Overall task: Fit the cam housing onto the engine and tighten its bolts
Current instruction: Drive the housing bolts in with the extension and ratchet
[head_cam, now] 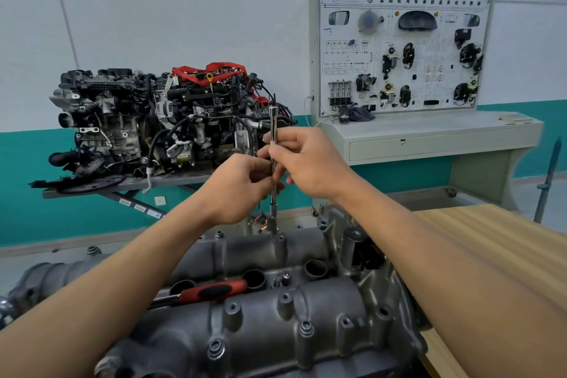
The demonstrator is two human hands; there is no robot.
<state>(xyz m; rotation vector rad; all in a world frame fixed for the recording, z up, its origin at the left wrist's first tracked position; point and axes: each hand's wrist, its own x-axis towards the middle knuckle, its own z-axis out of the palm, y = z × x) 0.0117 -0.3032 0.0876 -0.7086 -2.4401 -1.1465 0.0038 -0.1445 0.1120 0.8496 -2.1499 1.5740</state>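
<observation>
- Hoses and red straps cover a second engine (153, 123), which sits on a stand far behind the cam housing (260, 325) and to its left, against the wall.
- The cam housing itself, grey cast metal, lies across the bottom of the view beneath both forearms, with bolt heads showing along its near edge.
- A red-handled ratchet (214, 290) lies flat on top of the cam housing, in the trough between the round plug wells, untouched by either hand.
- The left hand (242, 187) is raised above the far edge of the cam housing, its fingers curled inward and pinching the middle of the extension bar (273, 120).
- The extension bar stands upright, with the socket (272, 221) at its foot resting on a boss at the far edge of the cam housing.
- The right hand (306, 163) grips the bar just above the left, thumb and fingers closed round the shaft, and the two hands touch.
- A wiring training board (402, 52) stands on a grey console well behind the cam housing, to its right.
- A wooden bench top (491, 248) runs just beside the right end of the cam housing.
</observation>
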